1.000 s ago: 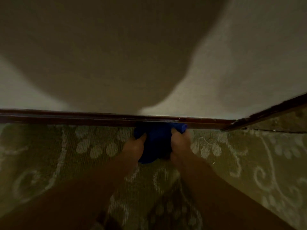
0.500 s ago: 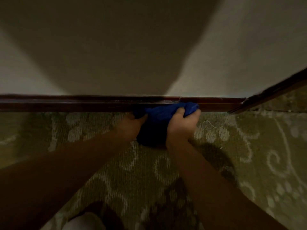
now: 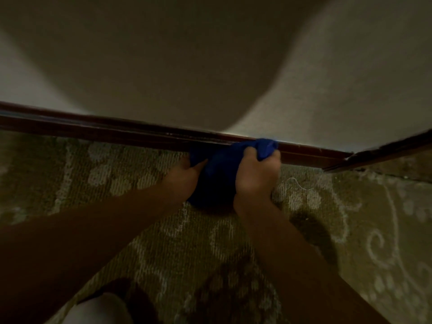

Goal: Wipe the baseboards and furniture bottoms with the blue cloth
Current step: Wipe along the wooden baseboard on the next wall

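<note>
Both hands are gripping the bunched blue cloth (image 3: 219,169): left hand (image 3: 181,176) at nine o'clock, right hand (image 3: 256,176) at three, against the dark baseboard (image 3: 117,130).

The blue cloth (image 3: 219,176) is bunched into a dark, rumpled wad at the centre of the frame, its upper edge pressed against the baseboard (image 3: 98,129). The baseboard is a dark reddish-brown wooden strip running across the frame from the left edge, slanting slightly down to a corner at right.
</note>
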{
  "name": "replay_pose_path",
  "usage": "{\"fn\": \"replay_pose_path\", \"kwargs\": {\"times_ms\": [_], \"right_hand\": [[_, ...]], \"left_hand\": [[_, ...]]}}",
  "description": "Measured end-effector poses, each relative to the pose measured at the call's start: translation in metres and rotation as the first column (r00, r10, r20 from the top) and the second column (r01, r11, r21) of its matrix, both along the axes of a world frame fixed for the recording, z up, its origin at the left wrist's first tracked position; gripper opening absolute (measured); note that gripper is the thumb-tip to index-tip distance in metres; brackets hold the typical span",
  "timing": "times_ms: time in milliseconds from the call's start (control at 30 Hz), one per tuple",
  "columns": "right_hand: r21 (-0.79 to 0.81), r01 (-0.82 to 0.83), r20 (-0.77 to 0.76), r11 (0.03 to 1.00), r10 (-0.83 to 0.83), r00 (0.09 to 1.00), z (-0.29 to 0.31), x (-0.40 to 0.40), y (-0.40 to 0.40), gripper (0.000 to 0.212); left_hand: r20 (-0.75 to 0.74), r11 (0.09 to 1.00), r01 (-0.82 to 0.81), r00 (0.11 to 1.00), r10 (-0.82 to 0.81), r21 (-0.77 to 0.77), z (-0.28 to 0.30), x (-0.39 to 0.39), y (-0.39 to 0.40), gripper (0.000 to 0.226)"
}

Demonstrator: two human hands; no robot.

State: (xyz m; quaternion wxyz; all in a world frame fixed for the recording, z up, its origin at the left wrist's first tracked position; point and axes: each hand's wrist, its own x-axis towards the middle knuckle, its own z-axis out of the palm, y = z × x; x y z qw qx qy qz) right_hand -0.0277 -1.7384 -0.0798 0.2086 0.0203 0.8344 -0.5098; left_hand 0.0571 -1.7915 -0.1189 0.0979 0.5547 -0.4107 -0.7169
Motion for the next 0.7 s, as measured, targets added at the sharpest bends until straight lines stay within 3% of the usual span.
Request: {"fn": "replay_pose_path", "kwargs": {"times_ms": [133, 300, 533, 600, 700], "right_hand": [[0.012, -0.160, 0.098, 0.987, 0.158, 0.983, 0.001, -0.002, -0.003, 0.014], [0.035, -0.068, -0.148, 0.997, 0.073, 0.986, -0.006, -0.001, 0.002, 0.014], [0.006, 0.207, -0.146, 0.978, -0.204, 0.968, -0.006, 0.025, -0.027, 0.035], [0.065, 0.163, -0.134, 0.985, -0.153, 0.979, -0.001, 0.032, -0.030, 0.040], [0.157, -0.062, -0.150, 0.986, 0.086, 0.985, 0.001, 0.035, -0.023, 0.036]], "left_hand": [[-0.015, 1.000, -0.011, 1.000, 0.011, 0.003, -0.006, 0.005, -0.001, 0.034], [-0.043, 0.998, -0.034, 0.998, 0.037, 0.055, -0.005, 0.006, -0.001, 0.011], [-0.032, 0.996, 0.004, 0.999, -0.001, 0.087, 0.000, 0.016, -0.007, 0.037], [-0.044, 0.995, 0.002, 0.999, 0.002, 0.101, 0.000, 0.018, -0.009, 0.039], [-0.055, 0.997, 0.042, 0.998, -0.039, 0.059, -0.002, 0.020, -0.011, 0.032]]}}
